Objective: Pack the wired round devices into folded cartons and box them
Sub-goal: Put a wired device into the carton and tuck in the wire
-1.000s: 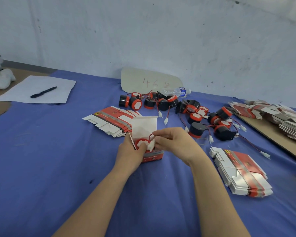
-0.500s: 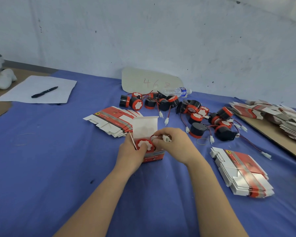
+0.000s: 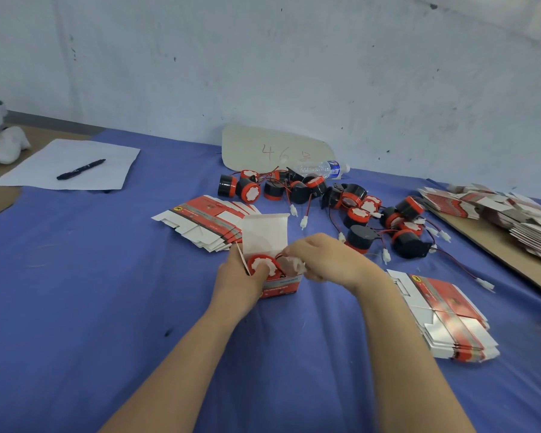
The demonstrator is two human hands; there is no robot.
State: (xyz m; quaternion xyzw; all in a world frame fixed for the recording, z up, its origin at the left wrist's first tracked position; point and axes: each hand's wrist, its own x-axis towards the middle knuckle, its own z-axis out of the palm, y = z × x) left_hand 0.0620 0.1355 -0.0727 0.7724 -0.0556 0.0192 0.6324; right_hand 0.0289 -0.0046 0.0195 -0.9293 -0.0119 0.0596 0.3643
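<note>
A small red and white carton stands open on the blue cloth, its white lid flap up. A round red and white device sits inside it. My left hand grips the carton's left side, thumb on the device. My right hand pinches the device's red wire and white plug at the carton's mouth. A heap of black and red wired devices lies behind.
Flat carton stacks lie behind the open carton, at the right front and on a brown board at far right. A water bottle, a cardboard sign, paper with a pen and a white soft toy sit further back.
My right hand has carried the white plug and wire from above the device down to the carton's right side. The left hand keeps hold of the carton.
</note>
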